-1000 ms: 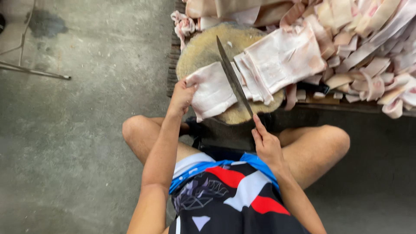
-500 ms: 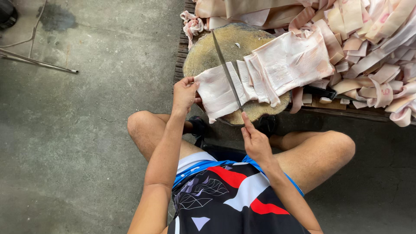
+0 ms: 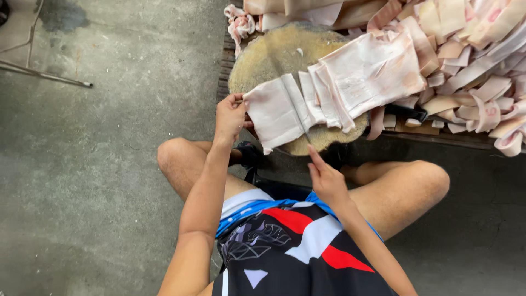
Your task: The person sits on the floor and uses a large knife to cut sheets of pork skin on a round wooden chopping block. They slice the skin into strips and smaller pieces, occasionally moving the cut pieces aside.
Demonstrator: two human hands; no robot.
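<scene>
The low wooden counter (image 3: 433, 134) fills the upper right of the frame, heaped with pale pink strips of pork skin (image 3: 482, 60). At its near end sits a round wooden chopping block (image 3: 274, 52), just above the person's bare knees. Across the block lies a broad slab of pork skin (image 3: 372, 71), already scored into parallel strips on its left side.

The step in hand reads as slicing that slab into strips. The left hand (image 3: 230, 112), at centre frame, pinches the outer edge of the leftmost strip (image 3: 274, 109), fingers (image 3: 236, 100) closed on it, drawing it taut toward the left.

The right hand (image 3: 327, 181), lower centre, grips a knife handle that is mostly hidden; its fingers look wrapped shut, the forefinger laid forward. Only a thin edge-on line of the blade (image 3: 304, 130) shows, running up into the cut between two strips.

The next move seems to call for keeping the strip under tension while the blade follows the cut line, clear of the left fingertips.
</scene>
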